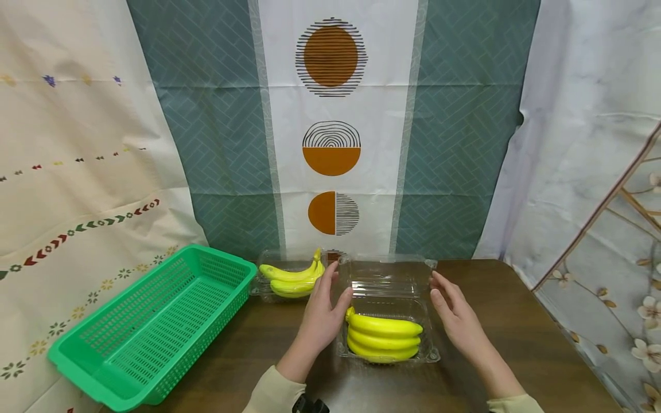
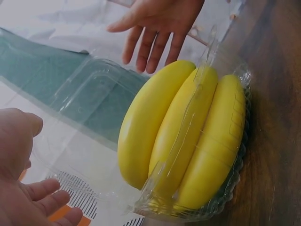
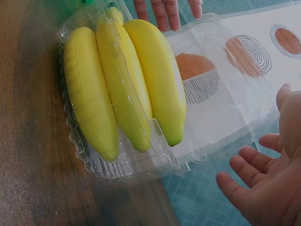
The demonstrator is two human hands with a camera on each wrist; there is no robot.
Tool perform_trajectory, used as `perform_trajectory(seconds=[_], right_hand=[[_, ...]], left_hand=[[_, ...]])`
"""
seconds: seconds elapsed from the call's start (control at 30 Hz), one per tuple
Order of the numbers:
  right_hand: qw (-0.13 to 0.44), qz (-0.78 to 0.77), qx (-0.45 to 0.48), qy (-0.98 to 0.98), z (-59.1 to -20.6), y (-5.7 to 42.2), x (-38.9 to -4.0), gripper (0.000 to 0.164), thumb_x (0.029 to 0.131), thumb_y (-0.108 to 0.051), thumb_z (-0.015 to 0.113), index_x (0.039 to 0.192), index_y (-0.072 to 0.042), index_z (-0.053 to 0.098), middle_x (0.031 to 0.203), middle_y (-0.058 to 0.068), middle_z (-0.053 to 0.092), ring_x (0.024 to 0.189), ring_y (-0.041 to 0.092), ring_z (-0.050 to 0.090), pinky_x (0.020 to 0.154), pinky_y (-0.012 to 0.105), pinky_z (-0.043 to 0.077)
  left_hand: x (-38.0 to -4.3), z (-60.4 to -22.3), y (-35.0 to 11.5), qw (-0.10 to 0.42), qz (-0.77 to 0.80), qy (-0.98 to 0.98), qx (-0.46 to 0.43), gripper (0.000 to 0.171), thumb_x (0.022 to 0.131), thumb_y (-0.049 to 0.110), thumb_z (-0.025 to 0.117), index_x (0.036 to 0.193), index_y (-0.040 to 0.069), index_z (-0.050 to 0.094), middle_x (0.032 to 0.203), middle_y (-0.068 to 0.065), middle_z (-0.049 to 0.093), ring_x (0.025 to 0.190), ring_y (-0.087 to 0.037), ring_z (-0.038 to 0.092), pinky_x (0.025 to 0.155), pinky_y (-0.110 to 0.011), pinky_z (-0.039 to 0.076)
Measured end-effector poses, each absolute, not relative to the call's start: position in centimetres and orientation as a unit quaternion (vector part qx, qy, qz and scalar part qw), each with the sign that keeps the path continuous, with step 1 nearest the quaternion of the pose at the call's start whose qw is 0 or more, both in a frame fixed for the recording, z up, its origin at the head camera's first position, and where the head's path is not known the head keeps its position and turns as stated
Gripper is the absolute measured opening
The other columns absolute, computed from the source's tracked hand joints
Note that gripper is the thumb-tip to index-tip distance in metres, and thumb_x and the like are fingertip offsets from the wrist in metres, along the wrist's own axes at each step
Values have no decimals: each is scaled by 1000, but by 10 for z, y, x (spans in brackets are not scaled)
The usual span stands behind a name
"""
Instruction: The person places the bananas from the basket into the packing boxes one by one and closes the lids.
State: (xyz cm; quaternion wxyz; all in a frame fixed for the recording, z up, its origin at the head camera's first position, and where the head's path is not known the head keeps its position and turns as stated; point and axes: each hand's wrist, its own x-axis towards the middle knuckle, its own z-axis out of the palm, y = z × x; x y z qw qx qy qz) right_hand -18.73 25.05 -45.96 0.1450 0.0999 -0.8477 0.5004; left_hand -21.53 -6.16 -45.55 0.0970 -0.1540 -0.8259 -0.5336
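A bunch of yellow bananas lies in the base of a clear plastic clamshell box whose lid stands raised at the back. In the left wrist view three bananas show side by side. My left hand is at the left of the box, fingers extended and thumb apart. On the other side my right hand mirrors it, near the lid's right edge. Both the left hand and the right hand hold nothing; whether fingertips touch the lid I cannot tell.
Behind my left hand stands another clear box with bananas inside. A green perforated basket sits on the left of the brown wooden table. Patterned cloths hang behind and at both sides.
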Motion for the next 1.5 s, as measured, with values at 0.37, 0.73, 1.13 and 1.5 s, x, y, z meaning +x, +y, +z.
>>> perform_trajectory(seconds=[0.37, 0.73, 1.13, 1.5], right_hand=[[141, 483, 103, -858, -460, 254, -176, 55, 120, -25, 52, 167, 2, 40, 156, 26, 52, 145, 48, 52, 101, -1, 28], [133, 490, 106, -855, -462, 256, -166, 51, 120, -21, 50, 165, 2, 43, 156, 26, 55, 143, 48, 55, 101, 0, 32], [118, 484, 106, -861, -466, 262, -158, 43, 121, -25, 46, 160, -5, 51, 155, 21, 59, 142, 42, 57, 102, 7, 40], [123, 448, 97, -880, -471, 265, -153, 43, 122, -27, 45, 157, -7, 56, 156, 20, 60, 141, 41, 57, 107, 32, 50]], left_hand=[[-208, -457, -72, 104, -534, -821, -171, 59, 114, 41, 63, 166, 18, 45, 161, -17, 51, 150, -39, 49, 122, -59, 42], [-200, -458, -80, 101, -518, -830, -180, 53, 114, 40, 64, 157, 11, 52, 156, -15, 57, 147, -35, 53, 122, -55, 43], [-187, -455, -86, 89, -489, -849, -178, 51, 113, 45, 63, 154, 15, 56, 156, -5, 60, 147, -32, 55, 120, -58, 44], [-182, -460, -88, 82, -464, -864, -178, 47, 114, 42, 63, 151, 14, 60, 154, -6, 62, 147, -35, 55, 118, -65, 43]])
